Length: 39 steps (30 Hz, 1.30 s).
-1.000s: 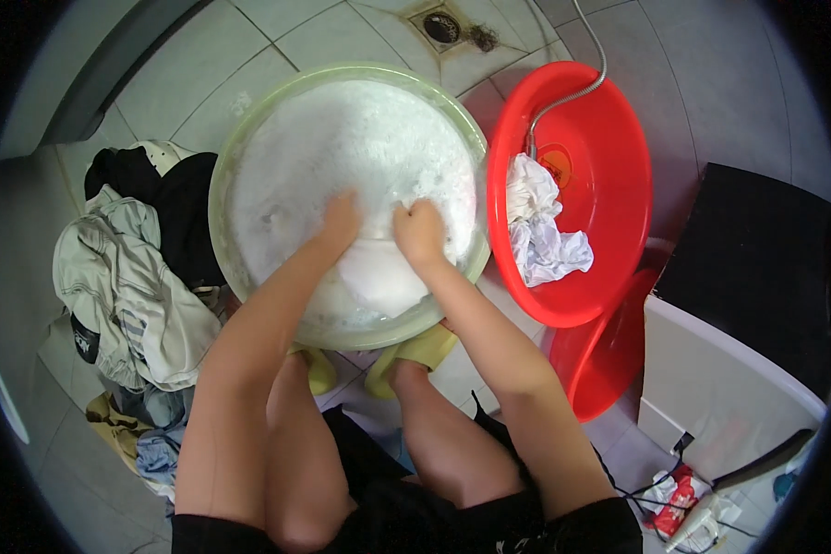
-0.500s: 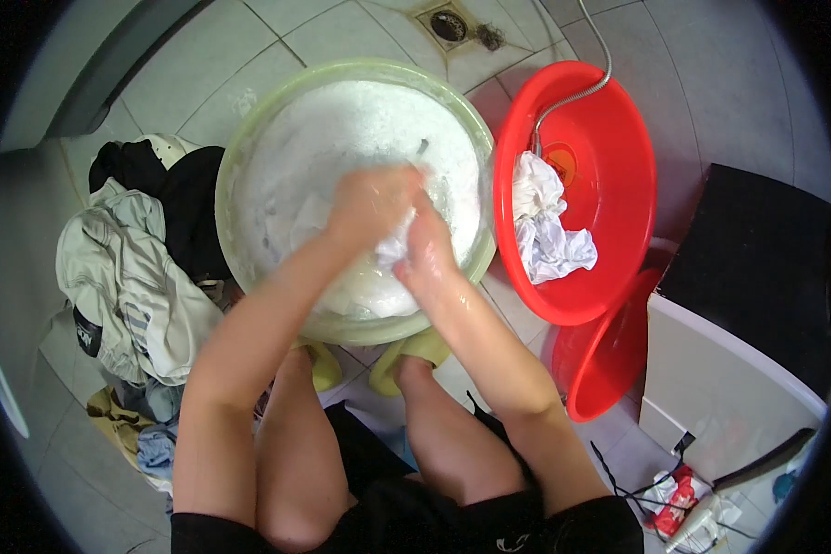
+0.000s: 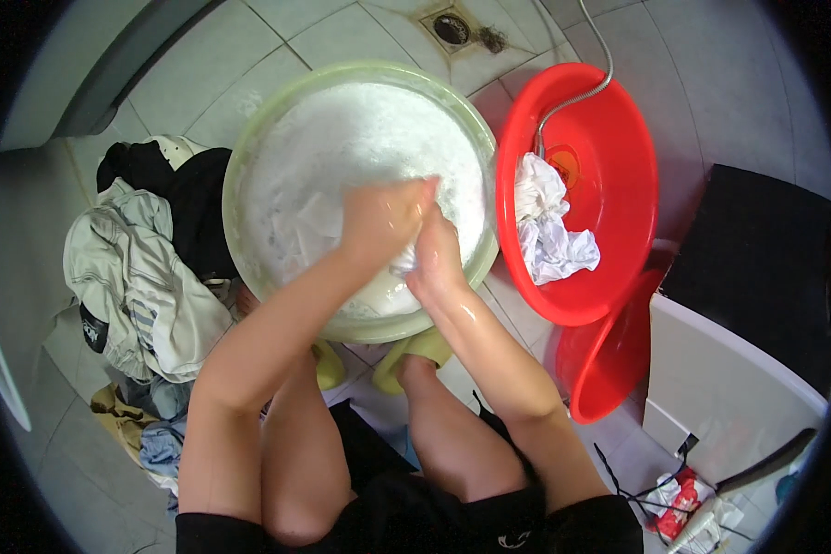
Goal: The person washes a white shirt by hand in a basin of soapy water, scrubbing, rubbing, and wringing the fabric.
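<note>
A large pale-green basin (image 3: 360,330) holds foamy water (image 3: 351,129), with white cloth (image 3: 316,220) partly under the suds. Over its right half my two wet hands are pressed together. My left hand (image 3: 385,220) is closed, its fingers blurred by motion. Against it sits my right hand (image 3: 438,251), also closed, thumb toward the basin's near side. A bit of white wet cloth (image 3: 403,262) shows between and below them; how much of it lies inside the fingers is hidden.
To the right stands a red basin (image 3: 632,185) with wrung white cloths (image 3: 556,242) and a metal shower hose (image 3: 577,95); another red basin (image 3: 609,369) leans below. Heaped clothes (image 3: 148,277) lie left. A floor drain (image 3: 451,30) is at the far side; cables (image 3: 642,499) lie lower right.
Both hands stay together over the suds, shifted slightly right in the picture and rubbing. The whole scene has moved a little rightward.
</note>
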Each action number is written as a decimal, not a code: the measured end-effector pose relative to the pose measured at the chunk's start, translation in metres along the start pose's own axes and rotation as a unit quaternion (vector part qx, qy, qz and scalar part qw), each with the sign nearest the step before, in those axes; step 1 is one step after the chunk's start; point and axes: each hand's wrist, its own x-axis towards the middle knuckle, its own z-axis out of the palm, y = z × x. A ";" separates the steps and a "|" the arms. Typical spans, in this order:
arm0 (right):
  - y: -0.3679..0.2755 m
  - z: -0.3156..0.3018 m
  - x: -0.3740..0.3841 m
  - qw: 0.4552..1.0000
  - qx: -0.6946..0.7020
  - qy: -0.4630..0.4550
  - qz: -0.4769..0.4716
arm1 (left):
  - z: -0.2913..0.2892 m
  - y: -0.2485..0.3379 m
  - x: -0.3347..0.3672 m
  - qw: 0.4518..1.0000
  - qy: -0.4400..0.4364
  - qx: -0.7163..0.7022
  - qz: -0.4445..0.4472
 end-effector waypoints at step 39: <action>-0.057 -0.032 0.006 0.961 -0.196 -0.186 -0.049 | -0.086 -0.020 0.007 0.941 -0.275 -0.088 -0.175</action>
